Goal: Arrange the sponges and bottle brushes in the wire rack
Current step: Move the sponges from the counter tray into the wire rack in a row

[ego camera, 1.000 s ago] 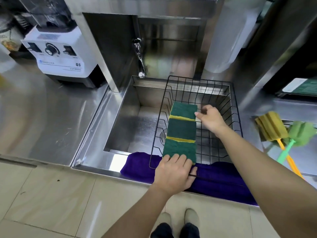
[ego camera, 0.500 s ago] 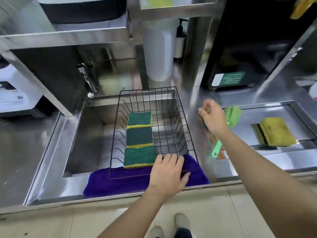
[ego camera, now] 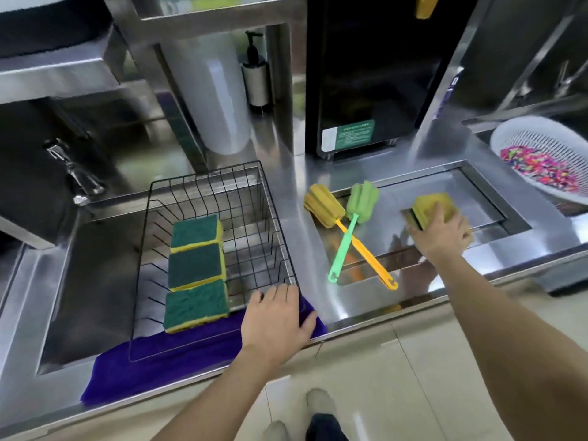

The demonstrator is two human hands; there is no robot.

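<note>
Resting palm-down with fingers spread, the left hand [ego camera: 276,319] lies on the near right corner of the black wire rack [ego camera: 267,198], over the purple cloth [ego camera: 165,367] draped across the sink's near edge. The right hand [ego camera: 440,232] reaches far to the right and presses down on a yellow sponge [ego camera: 429,203] in the shallow steel tray [ego camera: 483,189], fingers curled over its top; whether it grips the sponge cannot be told. Inside the rack, three green-topped sponges [ego camera: 195,270] sit in a row, touching, running from far to near along its left half. Between rack and right hand, a yellow bottle brush [ego camera: 324,206] and a green bottle brush [ego camera: 361,200] lie crossed at their handles. A white colander [ego camera: 509,138] stands far right.
</note>
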